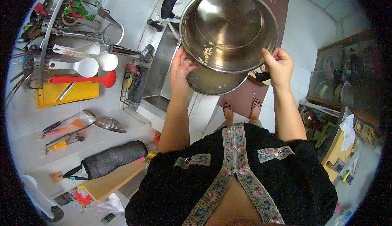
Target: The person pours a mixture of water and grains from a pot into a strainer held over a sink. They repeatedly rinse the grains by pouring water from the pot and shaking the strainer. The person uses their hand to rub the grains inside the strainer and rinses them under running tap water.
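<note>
A large stainless steel pot (229, 30) is tilted so that its inside faces me. Pale food bits stick to its lower inner wall. My right hand (281, 68) grips its near right rim, the thumb on top. My left hand (180, 69), its fingers spread and partly curled, is by the lower left rim; whether it bears on the pot cannot be told. Below the pot's rim shows a second round metal vessel (214, 80) with cloudy liquid or a wet surface, partly hidden by the pot. A black handle (171, 1) stands out at the upper left.
The stainless steel sink (159, 73) lies to the left, beside a wire rack (130, 85) with scrubbers. Ladles, whisks, scissors and a yellow slicer (67, 92) hang on the left wall. A dark cabinet (346, 76) stands at the right. A brown mat (239, 99) covers floor near my feet.
</note>
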Demonstrator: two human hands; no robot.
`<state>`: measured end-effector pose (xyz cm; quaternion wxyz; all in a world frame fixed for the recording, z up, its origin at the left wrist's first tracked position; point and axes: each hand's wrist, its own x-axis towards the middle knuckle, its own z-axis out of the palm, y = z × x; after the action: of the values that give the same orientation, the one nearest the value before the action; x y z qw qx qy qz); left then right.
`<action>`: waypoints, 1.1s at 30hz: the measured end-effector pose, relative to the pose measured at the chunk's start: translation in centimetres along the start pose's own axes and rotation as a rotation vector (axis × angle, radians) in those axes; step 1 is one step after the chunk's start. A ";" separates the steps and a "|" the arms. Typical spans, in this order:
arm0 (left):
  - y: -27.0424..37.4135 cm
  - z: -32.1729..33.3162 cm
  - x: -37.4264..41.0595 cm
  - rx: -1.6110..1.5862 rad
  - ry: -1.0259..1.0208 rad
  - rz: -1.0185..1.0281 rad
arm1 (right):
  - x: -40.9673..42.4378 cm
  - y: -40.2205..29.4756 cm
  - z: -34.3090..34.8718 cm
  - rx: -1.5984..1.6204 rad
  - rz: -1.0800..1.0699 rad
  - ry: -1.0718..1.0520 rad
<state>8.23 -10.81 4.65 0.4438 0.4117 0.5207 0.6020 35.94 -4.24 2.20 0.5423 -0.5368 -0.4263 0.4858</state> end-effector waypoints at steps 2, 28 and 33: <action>0.7 0.3 0.1 -0.061 -0.044 -0.104 | 0.1 0.8 0.2 0.035 0.012 -0.009; -0.6 0.6 -0.5 0.372 0.180 -0.010 | -0.1 -0.8 0.0 -0.150 0.237 -0.325; -0.3 1.2 0.0 0.276 0.205 0.011 | -0.7 -0.1 0.0 -0.134 0.042 -0.268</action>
<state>9.41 -10.44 4.54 0.3242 0.4079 0.6389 0.5659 35.85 -4.89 2.30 0.4331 -0.5109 -0.5153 0.5347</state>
